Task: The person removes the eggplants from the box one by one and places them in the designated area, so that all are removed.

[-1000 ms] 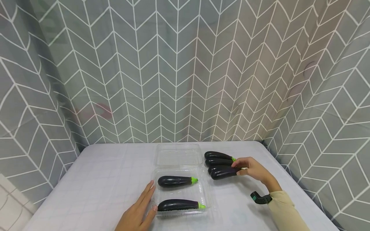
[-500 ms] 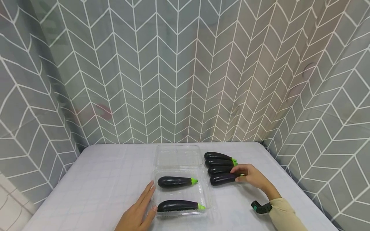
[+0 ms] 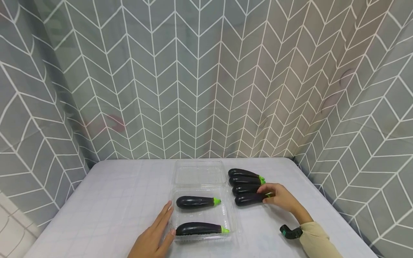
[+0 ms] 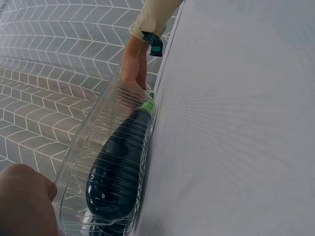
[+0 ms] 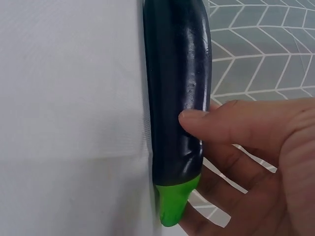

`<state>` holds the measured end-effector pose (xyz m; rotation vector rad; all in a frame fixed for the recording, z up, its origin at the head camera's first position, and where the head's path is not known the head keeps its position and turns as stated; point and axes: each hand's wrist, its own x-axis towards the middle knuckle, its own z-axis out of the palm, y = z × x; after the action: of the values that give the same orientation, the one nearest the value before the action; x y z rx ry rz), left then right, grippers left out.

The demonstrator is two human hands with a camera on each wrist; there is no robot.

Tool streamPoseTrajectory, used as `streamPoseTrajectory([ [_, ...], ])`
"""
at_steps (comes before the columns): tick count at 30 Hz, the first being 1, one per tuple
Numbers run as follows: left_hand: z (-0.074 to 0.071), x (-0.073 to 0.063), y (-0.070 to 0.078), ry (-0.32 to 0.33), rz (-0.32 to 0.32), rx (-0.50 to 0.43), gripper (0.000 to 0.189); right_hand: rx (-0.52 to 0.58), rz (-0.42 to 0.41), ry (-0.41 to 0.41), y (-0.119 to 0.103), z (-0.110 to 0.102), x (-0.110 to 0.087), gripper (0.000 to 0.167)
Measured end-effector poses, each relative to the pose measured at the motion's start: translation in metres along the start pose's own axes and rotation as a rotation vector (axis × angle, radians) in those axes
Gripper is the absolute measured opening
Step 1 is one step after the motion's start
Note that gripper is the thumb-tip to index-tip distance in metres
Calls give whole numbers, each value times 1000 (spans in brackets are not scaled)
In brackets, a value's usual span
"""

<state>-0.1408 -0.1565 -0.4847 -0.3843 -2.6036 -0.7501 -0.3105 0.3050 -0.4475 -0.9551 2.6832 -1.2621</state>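
My right hand (image 3: 280, 197) pinches the green-capped end of a dark purple eggplant (image 3: 248, 199), thumb on one side and fingers on the other. That eggplant (image 5: 177, 88) lies on the cloth at the front of a row, alongside another eggplant (image 3: 245, 189). My left hand (image 3: 152, 233) rests with fairly straight fingers against the left edge of a clear plastic clamshell box (image 3: 233, 215). Inside the box, one eggplant (image 3: 195, 202) lies towards the back and another eggplant (image 3: 199, 228) along the front wall, both with green caps to the right.
The box's hinged clear lid (image 3: 199, 173) lies folded back behind it. Two more eggplants, a rear eggplant (image 3: 242, 173) and a middle eggplant (image 3: 244, 181), complete the row. A white cloth (image 3: 129, 193) covers the table; a patterned grey curtain (image 3: 200, 89) surrounds its back and sides.
My right hand has brought its eggplant slightly towards the front, so the one behind it now shows more. My left hand and the box have stayed put.
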Motion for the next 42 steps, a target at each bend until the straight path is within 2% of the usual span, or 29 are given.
streamPoseTrajectory([
  [5,1,-1,-1,31,37,11,63,-30,-9,2,-4,-2,-1,29],
  [9,1,-1,-1,25,28,5,63,-75,-28,10,-15,-5,-1,25],
  [16,0,-1,1,-3,11,-10,63,-147,-93,114,-45,-1,4,16],
  [21,1,-1,-1,9,25,1,62,-176,-131,184,-68,7,11,14],
  [25,1,0,-1,21,40,6,63,-182,-150,200,-85,15,19,16],
  [29,1,0,0,9,25,9,63,-190,-180,191,-100,25,26,19],
  [35,0,0,2,-6,-5,8,63,-191,-265,132,-119,44,35,23],
  [42,1,0,0,0,4,0,63,-149,-326,48,-136,68,39,26],
])
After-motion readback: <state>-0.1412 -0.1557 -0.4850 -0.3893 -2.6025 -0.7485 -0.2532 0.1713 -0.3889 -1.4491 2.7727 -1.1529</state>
